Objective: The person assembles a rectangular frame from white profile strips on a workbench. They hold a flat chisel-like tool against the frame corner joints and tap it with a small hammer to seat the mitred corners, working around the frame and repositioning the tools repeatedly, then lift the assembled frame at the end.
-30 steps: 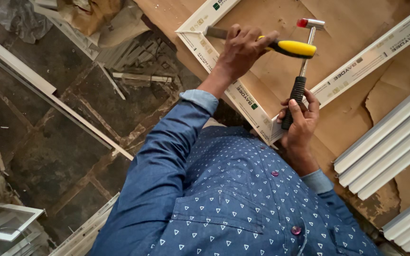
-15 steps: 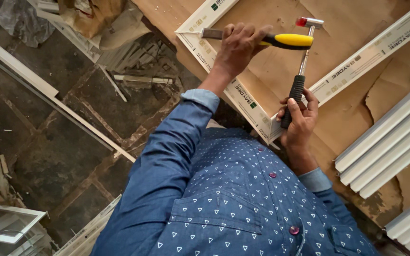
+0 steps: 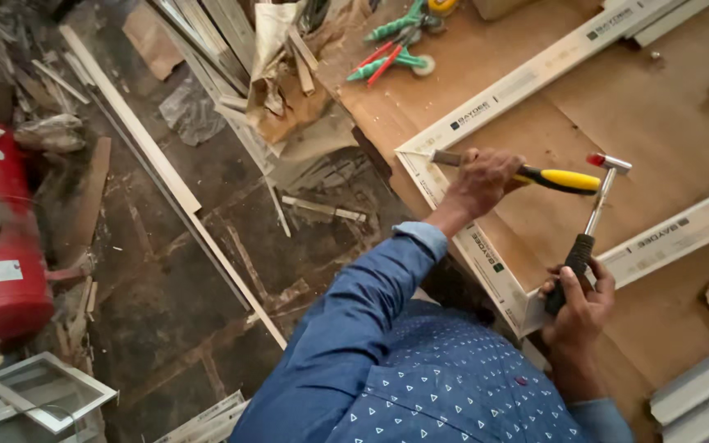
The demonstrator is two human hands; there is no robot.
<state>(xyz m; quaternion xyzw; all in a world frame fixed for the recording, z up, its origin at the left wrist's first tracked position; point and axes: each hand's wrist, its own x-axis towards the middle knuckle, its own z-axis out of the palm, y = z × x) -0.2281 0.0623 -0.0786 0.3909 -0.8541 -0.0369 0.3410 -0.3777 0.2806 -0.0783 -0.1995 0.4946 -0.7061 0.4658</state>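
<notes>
My left hand (image 3: 481, 180) grips a chisel with a yellow and black handle (image 3: 564, 179). Its blade lies against the corner of a white profile frame (image 3: 471, 239) on a brown workbench board (image 3: 617, 98). My right hand (image 3: 580, 305) holds the black grip of a hammer (image 3: 594, 215). The hammer stands nearly upright, and its red-tipped head sits just beyond the chisel's handle end. Both blue sleeves reach in from the bottom.
Green and red hand tools (image 3: 394, 51) lie at the bench's far edge. White profile strips (image 3: 703, 394) sit at the lower right. On the dirty floor are a red tank (image 3: 2, 271), a small window frame (image 3: 43, 392), long white strips (image 3: 170, 184) and scrap.
My head has moved, so the bench and hands now sit lower and further right in view. The chisel has levelled out from a tilt. The hammer head stays beside the chisel's handle end.
</notes>
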